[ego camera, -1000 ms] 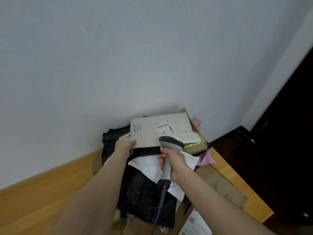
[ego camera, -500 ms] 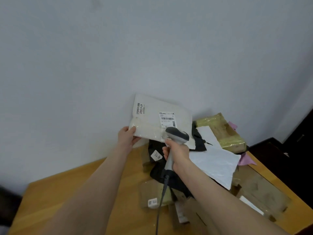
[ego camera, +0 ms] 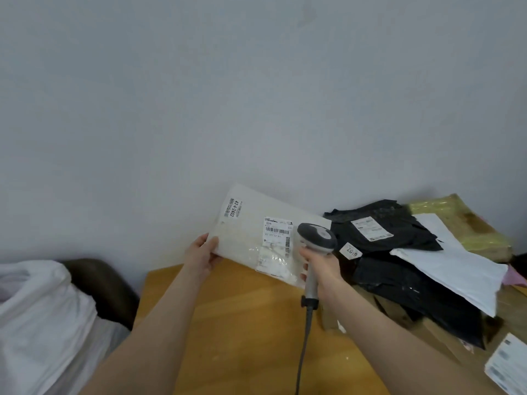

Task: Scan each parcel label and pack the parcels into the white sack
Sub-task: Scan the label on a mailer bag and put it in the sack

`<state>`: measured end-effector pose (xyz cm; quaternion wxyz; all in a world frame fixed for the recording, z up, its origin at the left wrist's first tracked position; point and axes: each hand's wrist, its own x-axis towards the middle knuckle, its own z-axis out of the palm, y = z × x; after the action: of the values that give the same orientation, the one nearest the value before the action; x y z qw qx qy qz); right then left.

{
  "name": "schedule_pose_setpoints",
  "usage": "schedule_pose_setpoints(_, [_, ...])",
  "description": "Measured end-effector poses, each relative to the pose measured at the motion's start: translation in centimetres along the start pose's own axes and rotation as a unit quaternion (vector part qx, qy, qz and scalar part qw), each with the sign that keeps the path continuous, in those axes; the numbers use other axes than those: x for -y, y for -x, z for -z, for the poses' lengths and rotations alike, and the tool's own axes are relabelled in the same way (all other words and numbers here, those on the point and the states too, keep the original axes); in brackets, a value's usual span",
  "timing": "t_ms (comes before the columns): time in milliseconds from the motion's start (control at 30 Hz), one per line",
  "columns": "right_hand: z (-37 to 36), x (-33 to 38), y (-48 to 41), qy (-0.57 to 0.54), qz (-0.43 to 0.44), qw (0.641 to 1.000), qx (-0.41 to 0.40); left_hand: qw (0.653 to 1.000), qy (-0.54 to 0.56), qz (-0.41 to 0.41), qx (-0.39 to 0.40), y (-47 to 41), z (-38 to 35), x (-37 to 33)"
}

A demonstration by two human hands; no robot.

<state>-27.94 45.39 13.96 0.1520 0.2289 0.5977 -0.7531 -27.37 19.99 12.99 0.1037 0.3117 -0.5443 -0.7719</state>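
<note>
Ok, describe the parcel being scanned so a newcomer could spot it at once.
On the wooden table by the grey wall, look left of the heap of parcels. The left hand holds a flat off-white parcel tilted above the tabletop, with the scanner at its barcode label. Unlike the black bags beside it, it is pale and held up, not lying in the heap.

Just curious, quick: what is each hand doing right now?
Left hand: holding the white parcel by its edge.
Right hand: gripping the scanner handle.
</note>
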Motion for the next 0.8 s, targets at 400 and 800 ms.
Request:
schedule_pose_setpoints(400, [-1.9,-8.3,-1.5,0.083,-0.119,0.988,0.053,0.914,-0.332,0.232,-0.014,2.8,7.9,10.8])
schedule_pose_setpoints(800, [-0.5,-8.1,-0.6,0.072,-0.115,0.986,0.092,0.934,-0.333,0.127,-0.005,2.7,7.4,11.5])
